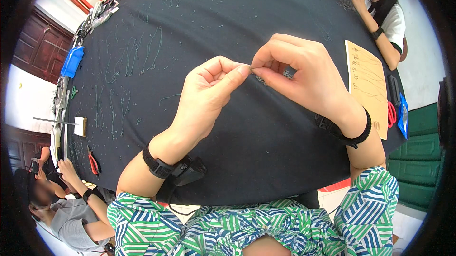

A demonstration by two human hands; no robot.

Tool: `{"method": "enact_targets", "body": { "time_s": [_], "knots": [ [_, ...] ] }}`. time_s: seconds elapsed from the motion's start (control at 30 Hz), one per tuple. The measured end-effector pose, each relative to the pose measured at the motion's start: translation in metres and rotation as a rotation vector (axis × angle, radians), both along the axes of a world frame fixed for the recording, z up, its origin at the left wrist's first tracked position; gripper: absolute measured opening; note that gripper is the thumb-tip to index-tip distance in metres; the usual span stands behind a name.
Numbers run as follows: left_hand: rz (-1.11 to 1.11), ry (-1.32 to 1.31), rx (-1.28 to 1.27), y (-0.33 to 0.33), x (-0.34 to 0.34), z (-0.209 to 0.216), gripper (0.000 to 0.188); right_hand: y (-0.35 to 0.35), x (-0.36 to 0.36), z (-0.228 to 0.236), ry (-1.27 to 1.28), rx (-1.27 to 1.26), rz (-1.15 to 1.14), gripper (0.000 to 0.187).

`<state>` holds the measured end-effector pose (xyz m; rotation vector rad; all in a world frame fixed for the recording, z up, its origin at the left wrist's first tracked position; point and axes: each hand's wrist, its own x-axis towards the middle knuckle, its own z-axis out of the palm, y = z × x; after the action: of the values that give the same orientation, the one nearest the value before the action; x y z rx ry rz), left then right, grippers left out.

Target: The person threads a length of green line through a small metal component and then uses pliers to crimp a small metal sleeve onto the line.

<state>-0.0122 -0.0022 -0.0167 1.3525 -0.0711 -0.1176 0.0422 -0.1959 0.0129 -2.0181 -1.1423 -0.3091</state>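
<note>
Black cloth [266,170] spreads below the left hand [205,87] and right hand [308,75], their 2 thumb-and-forefinger pairs clamped on a bit [251,69] above the cloth's middle, too small to identify, while the right hand half-hides a grey pile [260,80] on the cloth.

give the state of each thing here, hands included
Left hand: thumb and forefinger pinched shut
Right hand: thumb and forefinger pinched shut
Thin green threads: loose, spread out
Dark fabric cloth: spread, wrinkled
Tan rectangular sheet: lying flat
Red-handled metal pliers: lying down, opening unclear
</note>
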Motion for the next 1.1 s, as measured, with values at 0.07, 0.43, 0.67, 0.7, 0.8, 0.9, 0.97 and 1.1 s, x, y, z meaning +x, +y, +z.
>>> {"method": "enact_targets", "body": {
  "time_s": [0.07,0.43,0.67,0.7,0.8,0.9,0.97,1.1],
  "knots": [
    [-0.001,0.000,0.011,0.0008,-0.0001,0.0012,0.012,-0.0009,0.0003,0.0014,-0.047,-0.029,-0.007,0.010],
    [0.003,-0.043,0.022,0.0012,-0.0003,0.0044,0.009,-0.0022,0.0004,0.0021,-0.095,-0.034,0.007,0.010],
    [0.027,-0.067,0.019,0.0023,-0.0005,0.0016,0.010,-0.0021,-0.0018,0.0068,-0.064,-0.049,0.011,0.012],
    [0.028,-0.072,0.017,0.0023,-0.0007,0.0016,0.010,-0.0022,-0.0014,0.0063,-0.065,-0.049,0.010,0.012],
    [0.018,-0.069,0.024,0.0022,-0.0008,0.0020,0.010,-0.0033,0.0007,0.0048,-0.030,-0.010,0.029,0.012],
    [0.013,-0.061,0.040,0.0026,-0.0014,0.0027,0.011,-0.0050,0.0023,0.0056,0.042,0.014,0.056,0.010],
    [0.016,-0.060,0.049,0.0026,-0.0022,0.0032,0.011,-0.0072,0.0036,0.0065,0.206,0.002,0.075,0.010],
    [0.028,0.030,-0.005,0.0026,-0.0037,0.0077,0.014,-0.0035,0.0051,-0.0011,0.600,0.085,0.082,0.025]
  ]
}}
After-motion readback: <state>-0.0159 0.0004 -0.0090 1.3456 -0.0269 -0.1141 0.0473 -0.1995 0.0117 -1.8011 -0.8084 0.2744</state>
